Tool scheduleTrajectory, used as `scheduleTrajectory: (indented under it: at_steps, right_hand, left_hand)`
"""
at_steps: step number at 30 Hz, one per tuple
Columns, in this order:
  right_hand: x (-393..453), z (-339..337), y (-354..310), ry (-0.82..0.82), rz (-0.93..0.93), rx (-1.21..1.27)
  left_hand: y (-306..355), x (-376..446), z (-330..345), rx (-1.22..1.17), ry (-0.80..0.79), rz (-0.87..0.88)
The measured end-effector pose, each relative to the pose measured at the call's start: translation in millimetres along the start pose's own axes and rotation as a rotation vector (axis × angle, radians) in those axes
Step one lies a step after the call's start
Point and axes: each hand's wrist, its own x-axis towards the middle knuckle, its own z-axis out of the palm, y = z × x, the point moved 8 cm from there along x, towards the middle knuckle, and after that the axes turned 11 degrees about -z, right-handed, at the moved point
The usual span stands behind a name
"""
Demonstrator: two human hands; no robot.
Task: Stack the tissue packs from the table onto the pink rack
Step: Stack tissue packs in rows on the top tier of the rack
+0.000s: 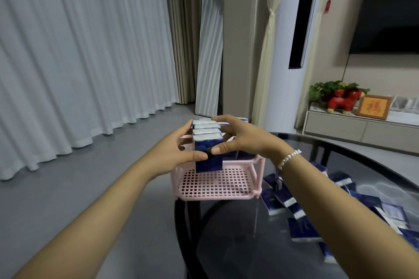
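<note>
A pink two-tier plastic rack (217,184) stands at the left edge of the dark glass table. Several blue-and-white tissue packs stand upright in a row on its top tier. The nearest pack (208,163) hangs partly over the front rail. My left hand (175,150) presses the row from the left, thumb on the front pack. My right hand (238,137) reaches over the row from the right, thumb on the same front pack. The lower tier holds nothing. More loose tissue packs (303,229) lie scattered on the table to the right.
The round glass table (249,244) has dark legs visible beneath. Grey floor and white curtains lie to the left. A low cabinet (362,130) with a red toy horse, plant and framed picture stands at the back right.
</note>
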Motion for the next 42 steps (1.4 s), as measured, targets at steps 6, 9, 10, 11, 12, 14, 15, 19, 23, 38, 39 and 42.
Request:
scheduleTrajectory:
  at_steps: [6,9,10,11,12,14,15,19,23,38,39,42]
  right_hand:
    - [77.9,-0.7,14.9,0.018,0.03,0.016]
    - [113.8,2.1,30.5,-0.004,0.063,0.035]
    - [122.9,3.1,35.6,-0.015,0.081,0.027]
    - [131.7,3.6,42.0,-0.018,0.097,0.011]
    - [139.0,3.9,48.5,-0.021,0.118,-0.009]
    - [151.1,4.1,64.1,-0.023,0.156,-0.062]
    - [155.8,4.0,71.2,-0.03,0.174,-0.107]
    - [161.9,1.2,92.1,-0.054,0.248,-0.266]
    - [162.7,2.7,91.6,-0.113,0.252,-0.511]
    - [153.7,13.6,83.9,-0.142,0.109,-0.77]
    - [151.6,13.9,83.1,-0.114,0.11,-0.752]
    - [139.2,8.9,80.4,0.015,0.113,-0.632]
  left_hand:
    - [-15.0,53.9,-52.8,-0.031,0.003,-0.052]
    - [-28.3,85.4,-67.4,-0.073,-0.025,-0.077]
    - [-33.6,95.5,-69.3,-0.079,-0.034,-0.085]
    - [-39.6,105.3,-70.0,-0.08,-0.044,-0.094]
    - [-45.5,114.1,-69.7,-0.075,-0.054,-0.104]
    - [-57.9,130.0,-66.7,-0.049,-0.078,-0.122]
    - [-64.1,137.4,-64.9,-0.027,-0.089,-0.13]
    - [-84.1,157.8,-56.1,0.088,-0.117,-0.173]
    - [-95.7,165.6,-47.9,0.229,-0.161,-0.196]
    - [-106.1,158.1,-38.4,0.33,-0.178,-0.221]
    - [-99.9,151.4,-39.0,0.32,-0.141,-0.203]
    - [-71.9,125.2,-41.7,0.267,0.028,-0.111]
